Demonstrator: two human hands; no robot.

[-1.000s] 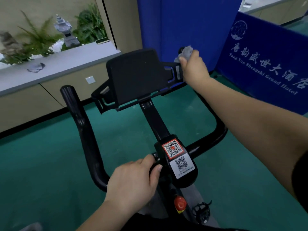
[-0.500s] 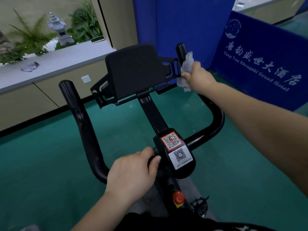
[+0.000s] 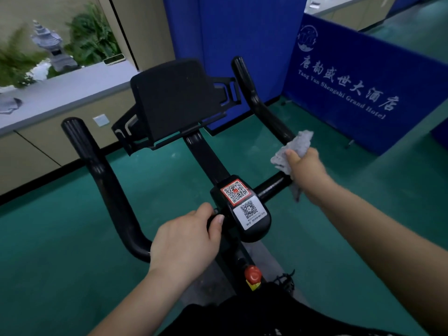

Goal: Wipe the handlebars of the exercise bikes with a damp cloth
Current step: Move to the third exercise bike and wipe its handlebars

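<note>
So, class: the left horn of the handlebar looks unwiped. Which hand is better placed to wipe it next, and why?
Probably the right hand: it grips the grey cloth on the handlebar, while the left hand grips the bar beside the QR-code housing, without any cloth.

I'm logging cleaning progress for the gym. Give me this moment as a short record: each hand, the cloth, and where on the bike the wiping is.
left hand: grips the handlebar's cross section beside the QR-code sticker housing
right hand: holds the grey cloth wrapped on the bar
wiping spot: lower bend of the right handlebar arm
left handlebar arm: no hand or cloth on it
tablet holder: untouched, mounted between the arms
</note>
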